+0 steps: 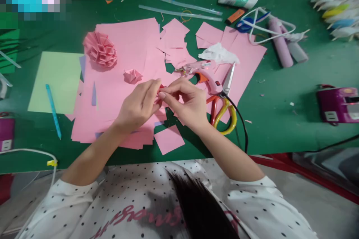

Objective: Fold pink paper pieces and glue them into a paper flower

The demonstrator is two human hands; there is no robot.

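Pink paper (157,99): left hand (137,104) cups, right fingers (179,86) pinch.

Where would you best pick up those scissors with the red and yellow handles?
Probably by the yellow handle loop, coming from the near edge of the table. The scissors lie with handles toward the person and blades pointing away. The red handle sits close behind the right hand, and a black cord crosses near the pivot and runs down the loop's right.

Left hand (138,102); right hand (187,102); close together
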